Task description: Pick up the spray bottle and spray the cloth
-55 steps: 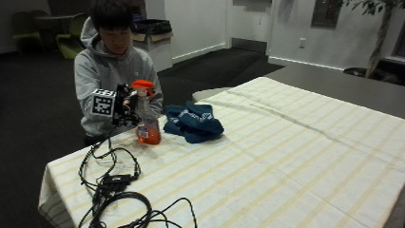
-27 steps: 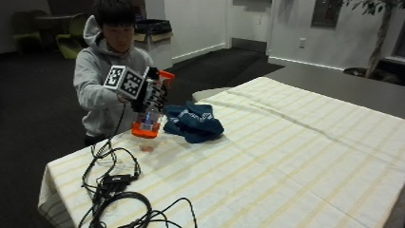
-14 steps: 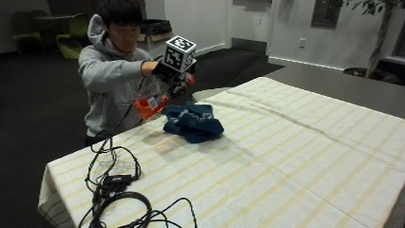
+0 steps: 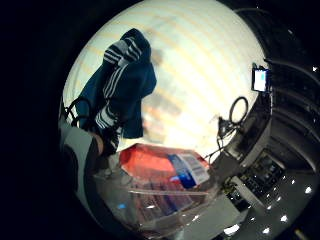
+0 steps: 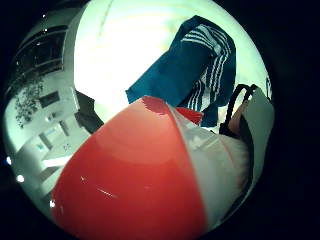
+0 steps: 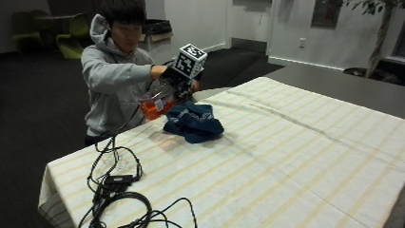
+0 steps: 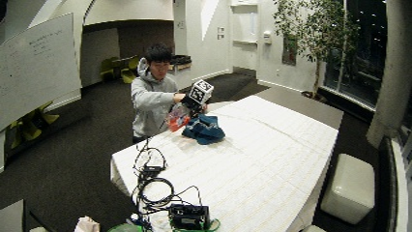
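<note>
Blue cloth (image 6: 193, 123) on striped table (image 6: 303, 161)

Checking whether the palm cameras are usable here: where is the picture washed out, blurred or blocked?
Thumb side palm view: the spray bottle blocks about half the picture, tablecloth washed out pale. Little finger side palm view: glare on the tablecloth, bottle smeared, cloth readable. Outside view: evenly lit, the right hand tilts the bottle beside the cloth.

2 outside cams: table corner; palm cams: close over cloth (image 4: 122, 80)
</note>
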